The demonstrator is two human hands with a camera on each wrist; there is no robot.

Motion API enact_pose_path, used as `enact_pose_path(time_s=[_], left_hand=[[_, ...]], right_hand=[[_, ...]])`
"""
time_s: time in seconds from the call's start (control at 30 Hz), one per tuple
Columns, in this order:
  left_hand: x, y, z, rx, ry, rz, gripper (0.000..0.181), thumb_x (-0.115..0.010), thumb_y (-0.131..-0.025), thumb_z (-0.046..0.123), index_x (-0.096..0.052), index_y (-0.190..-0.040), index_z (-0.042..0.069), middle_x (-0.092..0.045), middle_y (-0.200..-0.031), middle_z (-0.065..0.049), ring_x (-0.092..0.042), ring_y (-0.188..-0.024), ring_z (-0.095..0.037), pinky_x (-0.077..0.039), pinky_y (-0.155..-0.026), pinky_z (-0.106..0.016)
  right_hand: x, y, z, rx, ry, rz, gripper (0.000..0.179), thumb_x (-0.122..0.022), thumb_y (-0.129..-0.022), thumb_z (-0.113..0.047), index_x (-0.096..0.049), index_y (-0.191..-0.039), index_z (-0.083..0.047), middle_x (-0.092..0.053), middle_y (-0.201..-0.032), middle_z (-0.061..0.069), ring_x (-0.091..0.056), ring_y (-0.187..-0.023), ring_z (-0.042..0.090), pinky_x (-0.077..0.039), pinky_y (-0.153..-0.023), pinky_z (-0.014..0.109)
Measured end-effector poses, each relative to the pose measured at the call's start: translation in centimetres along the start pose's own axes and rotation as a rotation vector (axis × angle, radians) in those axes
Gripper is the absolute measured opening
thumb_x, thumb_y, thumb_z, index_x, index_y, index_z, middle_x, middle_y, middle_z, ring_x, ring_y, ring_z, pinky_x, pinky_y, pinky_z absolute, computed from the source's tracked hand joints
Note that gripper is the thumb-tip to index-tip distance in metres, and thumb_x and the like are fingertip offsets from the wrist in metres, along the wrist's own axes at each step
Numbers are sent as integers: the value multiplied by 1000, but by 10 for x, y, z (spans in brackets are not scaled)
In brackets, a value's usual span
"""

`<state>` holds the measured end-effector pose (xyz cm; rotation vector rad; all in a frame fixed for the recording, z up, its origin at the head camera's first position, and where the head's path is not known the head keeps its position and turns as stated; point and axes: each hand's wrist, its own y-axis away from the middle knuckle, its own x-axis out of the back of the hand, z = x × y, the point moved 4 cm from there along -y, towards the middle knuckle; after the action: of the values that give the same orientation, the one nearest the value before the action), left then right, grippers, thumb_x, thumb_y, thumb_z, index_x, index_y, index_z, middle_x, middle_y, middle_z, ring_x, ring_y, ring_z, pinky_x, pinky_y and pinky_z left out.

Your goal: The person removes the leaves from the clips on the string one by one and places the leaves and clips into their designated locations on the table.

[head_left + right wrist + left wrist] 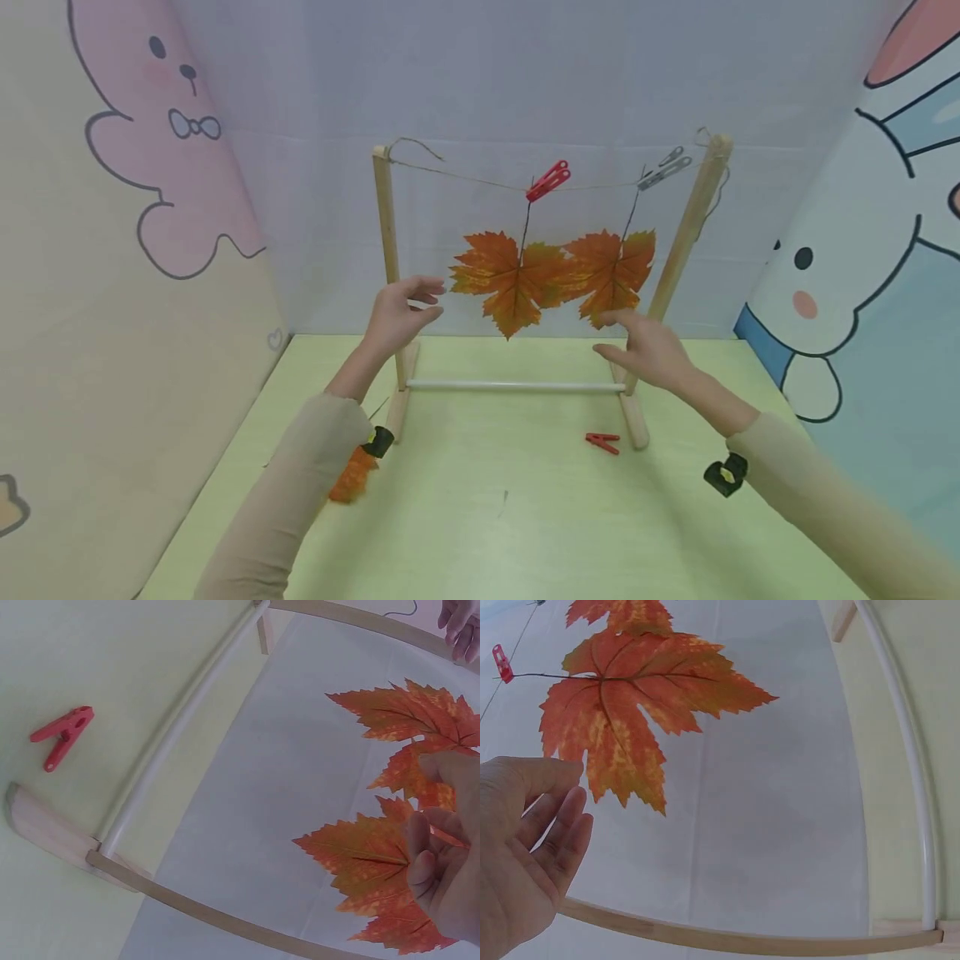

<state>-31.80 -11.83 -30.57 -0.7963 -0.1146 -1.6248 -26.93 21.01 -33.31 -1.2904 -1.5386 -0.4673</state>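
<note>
Two orange maple-like leaves hang by their stems from a string. A red clothespin [548,181] clips the left leaf [517,283], and a grey clothespin [663,173] clips the right leaf [611,271]. Just left of the left leaf is my left hand [397,317], fingers loosely bent and holding nothing. My right hand [651,350] is by the lower tip of the right leaf with thumb and forefinger apart; whether a fingertip touches it I cannot tell. In the right wrist view the right hand [450,862] overlaps the leaves, with nothing visibly gripped.
The string runs between the left post [385,217] and right post [690,225] of a wooden frame, joined low by a white rod [517,386]. Another red clothespin [602,442] lies on the table [510,550]. A third leaf [354,479] lies at left, partly behind the sleeve.
</note>
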Motion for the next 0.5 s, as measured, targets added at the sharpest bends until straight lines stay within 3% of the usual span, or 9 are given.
enact_pose_path(time_s=[0.2, 0.37, 0.5], left_hand=[[-3, -10, 21, -5, 40, -24, 35, -66, -81, 2, -59, -115, 3, -63, -108, -13, -61, -91, -23, -50, -78, -36], [-5, -20, 33, -18, -46, -80, 40, -67, -81, 5, -57, -119, 6, -60, -114, -11, -59, -97, -25, -49, -81, -34], [-3, -27, 44, -34, -72, -85, 41, -67, -80, 4, -56, -120, 6, -60, -115, -11, -59, -98, -26, -49, -81, -36]], right_hand=[[19, -15, -16, 89, 40, 31, 41, -68, -81, -21, -58, -113, 2, -61, -107, 18, -49, -56, 13, -43, -53, 29], [35, -23, -29, 126, 99, 61, 41, -70, -80, -20, -59, -112, 3, -62, -101, 16, -52, -66, 20, -43, -55, 30], [49, -32, -40, 138, 113, 98, 40, -70, -79, -18, -58, -112, 3, -61, -103, 17, -55, -76, 26, -45, -59, 35]])
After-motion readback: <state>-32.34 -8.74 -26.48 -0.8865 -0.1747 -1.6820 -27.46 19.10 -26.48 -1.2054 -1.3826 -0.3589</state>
